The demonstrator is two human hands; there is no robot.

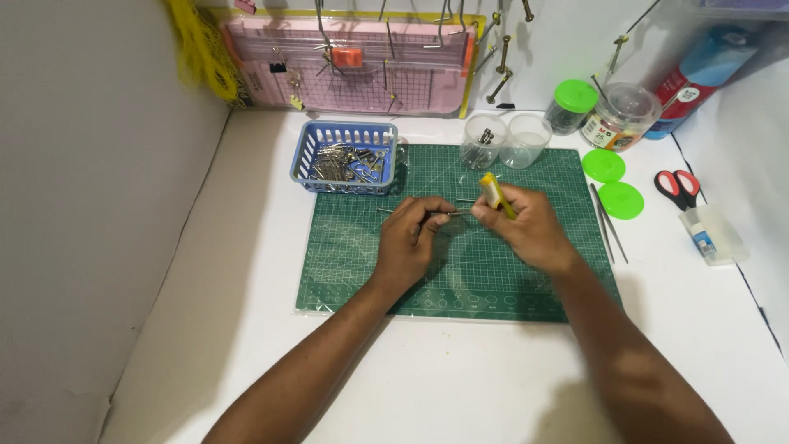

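Observation:
Both my hands meet over the middle of a green cutting mat (353, 263). My left hand (408, 240) pinches a thin metal rod (450, 214) that lies level between the hands. My right hand (530, 226) grips a small yellow tool (496, 194) whose tip is at the rod's right end. Another short metal rod lies on the mat just behind the left hand.
A blue basket (306, 156) of metal hooks stands at the mat's back left. Two clear cups (526, 136), jars and two green lids (620, 200) sit at the back right. Metal tweezers (608, 233), red scissors (679, 187) and a small clear box (712, 233) lie to the right.

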